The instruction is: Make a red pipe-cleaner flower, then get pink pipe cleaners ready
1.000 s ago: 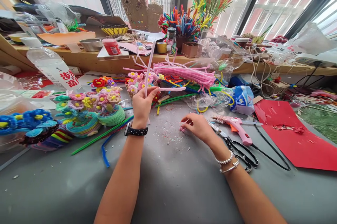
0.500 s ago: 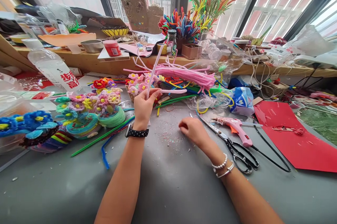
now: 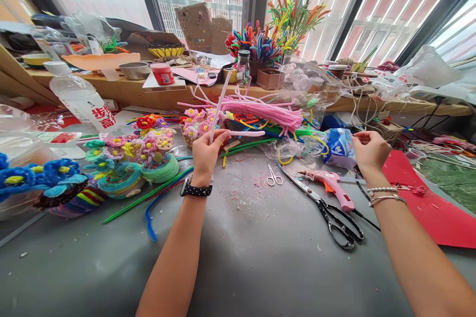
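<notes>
My left hand (image 3: 207,152) is closed in a pinch on pale pink pipe cleaners (image 3: 219,103). One length points up and another (image 3: 247,134) sticks out to the right. My right hand (image 3: 372,151) is out to the right, thumb and fingertips pressed together beside a blue-and-white tissue pack (image 3: 339,146); what it pinches, if anything, is too small to make out. Between the hands lie small scissors (image 3: 274,175), large black-handled scissors (image 3: 329,215) and a pink glue gun (image 3: 332,188). Behind them is a bundle of pink pipe cleaners (image 3: 266,112).
Pipe-cleaner flower pots (image 3: 121,178) and a water bottle (image 3: 80,98) stand at the left. Red card (image 3: 424,203) lies at the right. A cluttered ledge (image 3: 145,91) runs along the back under the windows. Green stems (image 3: 148,195) lie left of my left wrist.
My right hand has moved right and away from the table's middle to beside the tissue pack, uncovering the small scissors. My left hand still holds the pink pipe cleaners. The view has shifted slightly.
</notes>
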